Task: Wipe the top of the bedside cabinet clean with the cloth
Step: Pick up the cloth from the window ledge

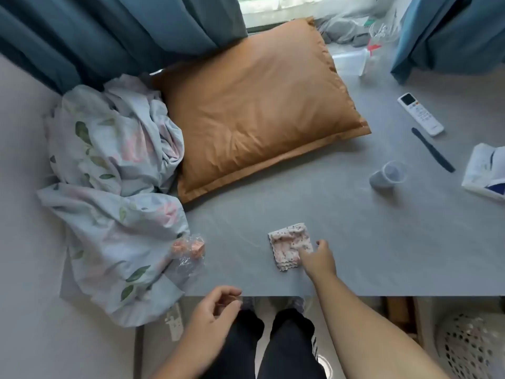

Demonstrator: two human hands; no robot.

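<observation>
On the grey cabinet top [341, 228], near its front edge: right hand [319, 258] reaching out, fingertips pressed on the right edge of the small spotted pink cloth [289, 244], lying flat. Left hand [213, 310] off the front edge, loosely curled, holding nothing. Farther back, an orange pillow [259, 105]; to the right, a tipped clear cup [388, 176] and a remote [419, 113]

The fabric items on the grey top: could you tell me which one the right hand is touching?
The small dotted pink cloth, under the right hand; the orange pillow and floral sheet lie farther left, untouched.
</observation>
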